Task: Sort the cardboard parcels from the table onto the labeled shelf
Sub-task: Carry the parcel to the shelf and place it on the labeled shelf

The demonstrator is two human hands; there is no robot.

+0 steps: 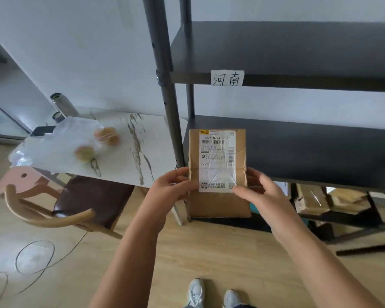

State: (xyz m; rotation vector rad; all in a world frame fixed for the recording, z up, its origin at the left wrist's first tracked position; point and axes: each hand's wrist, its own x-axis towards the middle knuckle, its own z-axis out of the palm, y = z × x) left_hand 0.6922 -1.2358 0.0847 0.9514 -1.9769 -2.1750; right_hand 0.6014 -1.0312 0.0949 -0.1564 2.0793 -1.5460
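Parcel (218, 174) sits between our two hands, label facing us, in front of the dark shelf (309, 150) beside the desk (142, 138). Our left hand (171, 187) closes its grip on the left edge; our right hand (258, 190) clasps the right edge.

Home room used as makeshift parcel sorting spot. Wood-plank floor (198, 252), white walls, marble-look tabletop (142, 141) with food in a plastic bag (76, 141), wooden dining chair (76, 203). Dark metal shelf (298, 152) carries a handwritten paper label (227, 78); cardboard boxes (311, 201) on its lower tier.
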